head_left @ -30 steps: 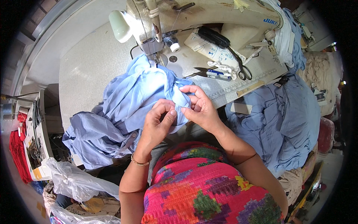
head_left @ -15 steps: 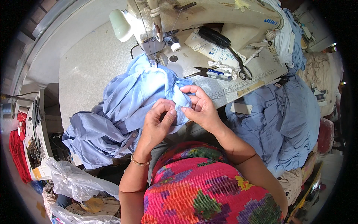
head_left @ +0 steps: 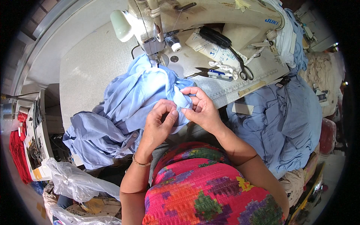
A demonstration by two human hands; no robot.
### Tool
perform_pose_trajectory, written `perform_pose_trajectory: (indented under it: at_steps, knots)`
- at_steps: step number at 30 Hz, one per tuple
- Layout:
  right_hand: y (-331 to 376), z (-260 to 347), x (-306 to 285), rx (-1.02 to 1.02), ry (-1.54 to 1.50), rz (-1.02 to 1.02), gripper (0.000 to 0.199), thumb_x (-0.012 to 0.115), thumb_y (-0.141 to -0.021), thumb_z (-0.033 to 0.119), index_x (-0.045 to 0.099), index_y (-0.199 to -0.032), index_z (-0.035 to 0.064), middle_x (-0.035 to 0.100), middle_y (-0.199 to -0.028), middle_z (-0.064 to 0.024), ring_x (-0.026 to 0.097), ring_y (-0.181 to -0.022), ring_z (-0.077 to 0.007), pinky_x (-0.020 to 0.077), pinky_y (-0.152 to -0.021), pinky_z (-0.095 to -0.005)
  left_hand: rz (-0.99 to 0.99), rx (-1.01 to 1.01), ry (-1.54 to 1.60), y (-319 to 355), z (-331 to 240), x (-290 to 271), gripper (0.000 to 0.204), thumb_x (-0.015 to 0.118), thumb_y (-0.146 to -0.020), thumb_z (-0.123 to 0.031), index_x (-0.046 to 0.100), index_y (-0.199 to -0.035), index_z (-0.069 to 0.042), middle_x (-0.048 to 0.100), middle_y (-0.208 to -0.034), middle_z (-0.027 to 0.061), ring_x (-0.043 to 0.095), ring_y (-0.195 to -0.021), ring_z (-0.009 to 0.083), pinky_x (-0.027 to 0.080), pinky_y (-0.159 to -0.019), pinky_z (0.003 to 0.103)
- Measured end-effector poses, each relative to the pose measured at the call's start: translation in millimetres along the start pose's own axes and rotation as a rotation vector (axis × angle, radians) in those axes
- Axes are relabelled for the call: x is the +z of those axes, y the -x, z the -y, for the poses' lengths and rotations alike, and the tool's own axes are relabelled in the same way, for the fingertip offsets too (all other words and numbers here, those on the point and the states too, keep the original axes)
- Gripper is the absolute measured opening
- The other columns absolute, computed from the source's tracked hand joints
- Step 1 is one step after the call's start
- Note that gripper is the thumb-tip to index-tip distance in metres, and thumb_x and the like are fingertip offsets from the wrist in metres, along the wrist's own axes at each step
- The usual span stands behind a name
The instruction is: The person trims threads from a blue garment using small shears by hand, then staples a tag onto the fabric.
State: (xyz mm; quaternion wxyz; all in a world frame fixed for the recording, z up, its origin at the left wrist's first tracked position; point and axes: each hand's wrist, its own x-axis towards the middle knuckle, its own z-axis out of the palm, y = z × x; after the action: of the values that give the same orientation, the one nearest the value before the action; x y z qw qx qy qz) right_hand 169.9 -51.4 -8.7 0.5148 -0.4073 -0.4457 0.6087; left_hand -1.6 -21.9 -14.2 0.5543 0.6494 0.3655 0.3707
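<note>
A light blue shirt lies bunched on the sewing machine table, its upper part by the machine's needle area and its lower left part drooping over the front edge. My left hand pinches the shirt's edge between thumb and fingers. Close beside it, my right hand grips a folded piece of the same cloth, index finger stretched along it. Both hands are over the table's front edge. A small label shows on the shirt near the sewing machine. What the fingertips press together is partly hidden.
Scissors with black handles, small thread snips, a blue pen-like tool and twisted white cord lie right of the needle. A heap of blue garments sits at the right. Plastic bags are at lower left.
</note>
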Motion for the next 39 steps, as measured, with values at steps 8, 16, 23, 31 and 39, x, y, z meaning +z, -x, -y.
perform_pose_trajectory:
  at_steps: [8,16,23,31,39]
  knots:
    - [-1,-5,-1,-0.065,-0.001,-0.020,0.045,0.058,-0.083,-0.001,0.039,-0.124,0.0030,0.059,-0.094,-0.0031,0.053,-0.076,-0.0030,0.0429,-0.064,-0.0163,-0.102,0.065,0.003,2,6,3,0.010,0.062,-0.079,-0.002,0.055,-0.085,0.002,0.053,-0.088,0.0088,0.051,-0.080,0.0173,0.041,-0.074,0.026]
    - [-1,-1,1,-0.140,0.004,-0.040,0.044,0.059,-0.087,0.007,0.038,-0.126,0.0028,0.057,-0.102,-0.0070,0.053,-0.089,-0.0069,0.0439,-0.075,-0.0204,-0.035,0.160,-0.297,13,-14,15,0.049,0.076,-0.072,-0.016,0.049,-0.108,0.002,0.053,-0.093,0.0102,0.054,-0.085,0.0200,0.044,-0.079,0.029]
    - [8,24,12,-0.161,0.426,0.103,0.040,0.048,-0.095,0.018,0.037,-0.131,0.0040,0.057,-0.112,-0.0118,0.055,-0.093,-0.0114,0.0461,-0.078,-0.0249,-0.185,-0.168,0.407,9,-5,22,0.021,0.061,-0.087,-0.010,0.057,-0.106,-0.002,0.061,-0.086,0.0011,0.054,-0.073,0.0059,0.044,-0.062,0.021]
    - [0,8,11,-0.217,0.338,-0.001,0.045,0.050,-0.086,-0.002,0.041,-0.129,0.0050,0.057,-0.114,-0.0114,0.057,-0.086,-0.0122,0.0474,-0.073,-0.0252,-0.135,-0.365,0.653,6,-6,4,0.017,0.056,-0.091,-0.019,0.062,-0.099,-0.006,0.050,-0.068,-0.0065,0.039,-0.056,0.0025,0.028,-0.048,0.018]
    - [-7,-1,16,-0.470,0.647,-0.063,0.055,0.058,-0.077,-0.005,0.042,-0.128,0.0065,0.058,-0.103,-0.0133,0.059,-0.087,-0.0239,0.0485,-0.073,-0.0336,-0.163,-0.221,0.389,2,-9,12,0.019,0.063,-0.085,-0.018,0.061,-0.098,-0.004,0.058,-0.079,-0.0036,0.047,-0.065,0.0015,0.036,-0.055,0.017]
